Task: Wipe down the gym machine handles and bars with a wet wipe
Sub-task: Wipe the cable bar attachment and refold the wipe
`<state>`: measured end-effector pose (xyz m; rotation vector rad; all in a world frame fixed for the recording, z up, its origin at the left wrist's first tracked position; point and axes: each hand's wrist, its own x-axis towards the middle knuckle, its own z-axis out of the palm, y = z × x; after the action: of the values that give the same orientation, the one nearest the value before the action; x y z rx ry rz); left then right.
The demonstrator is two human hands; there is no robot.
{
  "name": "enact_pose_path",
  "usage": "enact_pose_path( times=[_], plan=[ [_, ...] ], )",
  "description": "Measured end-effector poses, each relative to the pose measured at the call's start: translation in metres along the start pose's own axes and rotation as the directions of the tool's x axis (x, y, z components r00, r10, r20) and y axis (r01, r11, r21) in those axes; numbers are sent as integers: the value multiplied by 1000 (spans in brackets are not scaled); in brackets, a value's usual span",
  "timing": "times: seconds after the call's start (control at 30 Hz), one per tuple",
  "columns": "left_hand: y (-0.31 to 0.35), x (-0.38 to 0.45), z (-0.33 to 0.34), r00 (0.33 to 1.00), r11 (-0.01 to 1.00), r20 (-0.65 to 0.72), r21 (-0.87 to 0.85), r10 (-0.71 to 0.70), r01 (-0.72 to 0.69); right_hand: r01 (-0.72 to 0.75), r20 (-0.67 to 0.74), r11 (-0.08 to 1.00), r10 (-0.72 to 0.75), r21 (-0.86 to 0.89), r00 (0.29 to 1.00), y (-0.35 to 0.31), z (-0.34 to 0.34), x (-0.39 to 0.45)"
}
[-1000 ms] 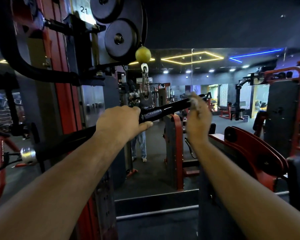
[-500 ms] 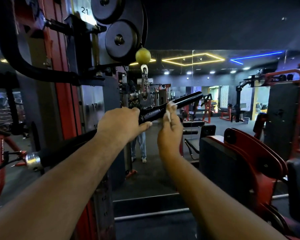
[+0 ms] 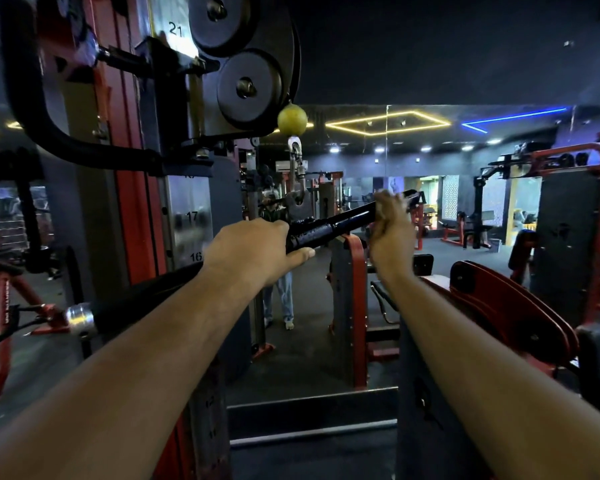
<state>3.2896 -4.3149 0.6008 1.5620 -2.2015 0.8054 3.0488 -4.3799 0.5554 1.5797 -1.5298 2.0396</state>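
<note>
A black pulldown bar (image 3: 329, 228) hangs from a metal clip under a yellow ball stopper (image 3: 292, 120), slanting from lower left to upper right. My left hand (image 3: 253, 251) grips the bar near its middle. My right hand (image 3: 390, 230) is wrapped around the bar's right part, near the tip, with a pale wet wipe (image 3: 381, 212) pressed between palm and bar; only a sliver of the wipe shows. The bar's left end carries a chrome cap (image 3: 79, 318), partly behind my left forearm.
The red and black cable tower with numbered weight plates (image 3: 187, 216) and pulleys (image 3: 248, 86) stands close on the left. A red padded seat frame (image 3: 506, 306) sits low right. A mirror ahead reflects a standing person (image 3: 279, 292) and other machines.
My right hand slid in along the bar toward my left hand, then back out toward the right tip. The left hand has kept its grip.
</note>
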Motion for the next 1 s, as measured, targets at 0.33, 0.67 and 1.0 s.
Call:
enact_pose_path(
  times=[0.33,0.67,1.0],
  plan=[
    [-4,-2,-2,1000,998,-17,55,-13,14,235,-38,917,-236,322,971,-28,-3,-64],
    [3,0,6,999,999,-36,-48,-28,27,-308,-1,352,661,884,750,-33,-3,25],
    [6,4,8,998,997,-36,-59,-47,45,-469,315,370,406,802,858,-83,26,-120]
  ],
)
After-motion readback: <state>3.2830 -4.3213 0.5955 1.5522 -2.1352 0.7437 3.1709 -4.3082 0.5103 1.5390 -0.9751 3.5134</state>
